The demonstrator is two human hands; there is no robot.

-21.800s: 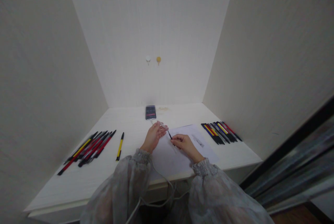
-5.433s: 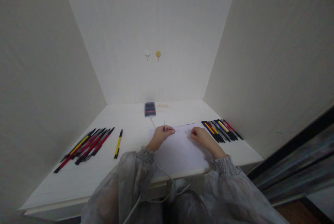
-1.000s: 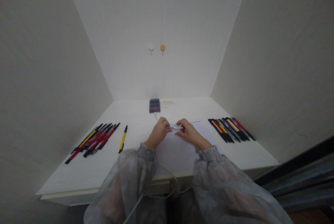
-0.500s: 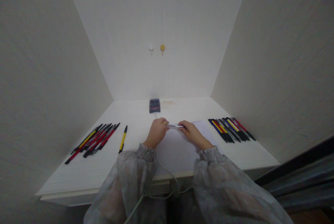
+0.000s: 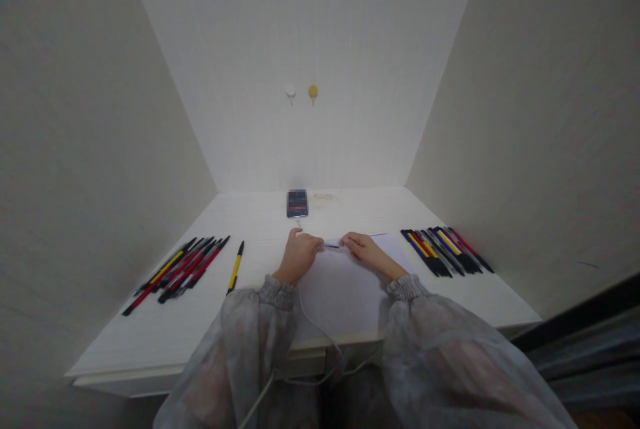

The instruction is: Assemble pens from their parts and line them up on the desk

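Both my hands meet over a white sheet of paper (image 5: 345, 285) on the white desk (image 5: 150, 329). My left hand (image 5: 299, 257) and my right hand (image 5: 363, 252) each pinch one end of a thin pen (image 5: 331, 245), held level between them just above the paper. Fingers of both hands are closed on it. A group of red, yellow and black pens (image 5: 177, 270) lies to the left, with a single yellow-and-black pen (image 5: 235, 267) beside it. Another row of pens (image 5: 445, 251) in blue, yellow, red and black lies to the right.
A dark phone (image 5: 297, 203) lies at the back of the desk, with a white cable (image 5: 313, 322) running from it past my left wrist and over the front edge. Two small hooks (image 5: 301, 92) sit on the back wall. Walls close in on three sides.
My hands have drawn slightly closer together on the pen, so less of it shows between them. Much earlier the pen was upright in one hand.
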